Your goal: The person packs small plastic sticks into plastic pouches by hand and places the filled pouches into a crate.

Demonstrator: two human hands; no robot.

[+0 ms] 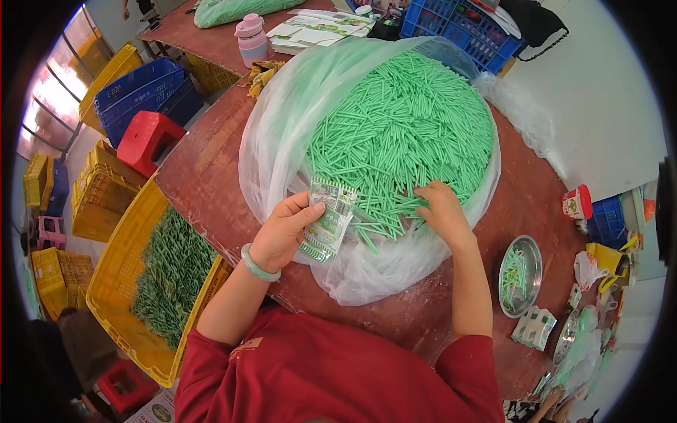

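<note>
My left hand (pixel 288 229) is closed on a clear printed packet (pixel 328 220) with a barcode, thumb on its front. A row of green stick ends shows along the packet's top. My right hand (pixel 446 213) reaches into the near edge of a large heap of thin light-green sticks (pixel 416 120), its visible thumb and forefinger apart among them. Some fingers of that hand are hidden beneath it. The heap lies in a big translucent plastic bag (pixel 278 134), opened out on the dark red table (pixel 204 169). Loose sticks spill forward between my hands.
A yellow crate (pixel 116 285) of filled packets (pixel 176 275) stands left of the table. To my right are a metal bowl (pixel 534 299) of stick pieces and a small packet (pixel 534 328). A pink bottle (pixel 252 41) and blue basket (pixel 451 32) stand at the back.
</note>
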